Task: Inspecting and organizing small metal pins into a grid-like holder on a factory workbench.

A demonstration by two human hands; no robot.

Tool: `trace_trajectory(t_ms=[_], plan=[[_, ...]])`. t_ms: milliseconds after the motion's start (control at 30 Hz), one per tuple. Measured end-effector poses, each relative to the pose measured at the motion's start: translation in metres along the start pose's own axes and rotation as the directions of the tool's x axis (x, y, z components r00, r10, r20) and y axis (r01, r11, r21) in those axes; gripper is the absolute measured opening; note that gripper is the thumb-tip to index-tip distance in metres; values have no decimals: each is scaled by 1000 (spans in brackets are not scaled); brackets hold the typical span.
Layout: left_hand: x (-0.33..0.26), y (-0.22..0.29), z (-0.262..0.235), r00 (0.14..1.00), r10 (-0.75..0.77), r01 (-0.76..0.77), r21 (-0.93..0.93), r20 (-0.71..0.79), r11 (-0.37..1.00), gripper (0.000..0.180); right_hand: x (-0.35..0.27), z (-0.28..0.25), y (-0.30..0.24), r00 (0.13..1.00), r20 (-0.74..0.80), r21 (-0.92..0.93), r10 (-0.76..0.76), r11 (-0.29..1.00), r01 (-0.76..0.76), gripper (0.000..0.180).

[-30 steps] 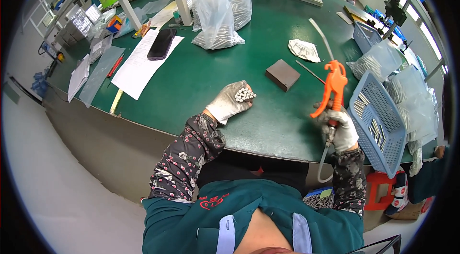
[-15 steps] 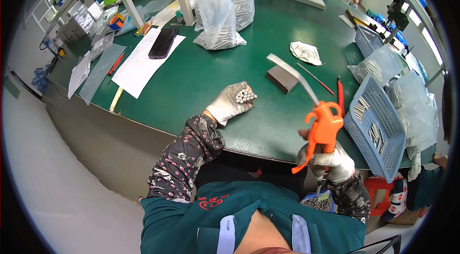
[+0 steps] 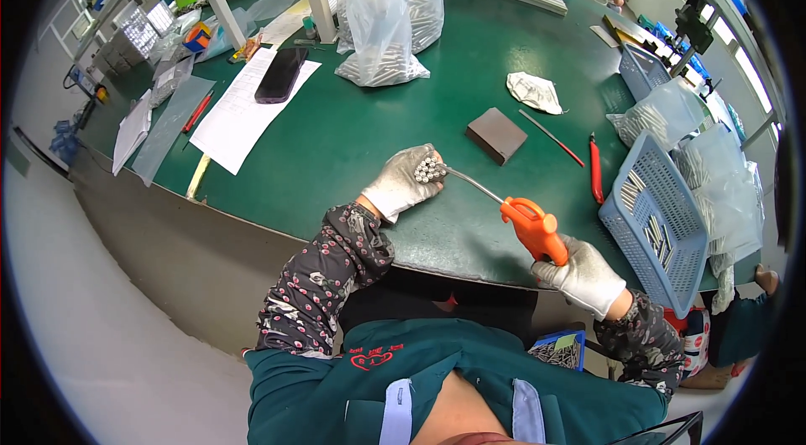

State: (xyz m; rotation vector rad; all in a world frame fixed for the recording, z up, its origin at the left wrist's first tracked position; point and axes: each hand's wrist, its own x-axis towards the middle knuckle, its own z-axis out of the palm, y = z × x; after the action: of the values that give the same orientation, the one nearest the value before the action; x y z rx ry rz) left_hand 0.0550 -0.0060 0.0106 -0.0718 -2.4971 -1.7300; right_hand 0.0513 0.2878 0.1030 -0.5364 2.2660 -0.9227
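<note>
My left hand [image 3: 401,183], in a whitish glove, rests on the green table closed round a bundle of metal pins [image 3: 431,170]; their round ends face right. My right hand [image 3: 581,275], gloved too, grips an orange air blow gun [image 3: 532,228] by its handle. The gun's thin metal nozzle points up and left, its tip close to the pin ends. Whether the tip touches them I cannot tell. Beyond the nozzle lies a dark brown block [image 3: 496,135].
At right stand a blue basket [image 3: 657,222] of metal pins, red-handled pliers [image 3: 596,168] and bags of pins [image 3: 726,189]. Farther off are a white cloth [image 3: 535,92], a thin rod [image 3: 551,138] and filled plastic bags [image 3: 382,25]. A phone [image 3: 281,75] lies on papers at left.
My right hand has turned the blow gun over to the left and lowered it, bringing its nozzle to the pins. My left hand stays in place with the bundle.
</note>
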Motion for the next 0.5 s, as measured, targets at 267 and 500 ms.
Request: trace_trajectory(t_ms=[267, 500], plan=[[-2, 5, 0, 999, 35, -32, 99, -34, 995, 24, 2, -7, -6, 998, -39, -122, -40, 992, 35, 41], [-4, 11, -1, 1000, 24, -22, 124, -15, 992, 26, -2, -8, -7, 996, -51, -144, -78, 987, 70, 41]])
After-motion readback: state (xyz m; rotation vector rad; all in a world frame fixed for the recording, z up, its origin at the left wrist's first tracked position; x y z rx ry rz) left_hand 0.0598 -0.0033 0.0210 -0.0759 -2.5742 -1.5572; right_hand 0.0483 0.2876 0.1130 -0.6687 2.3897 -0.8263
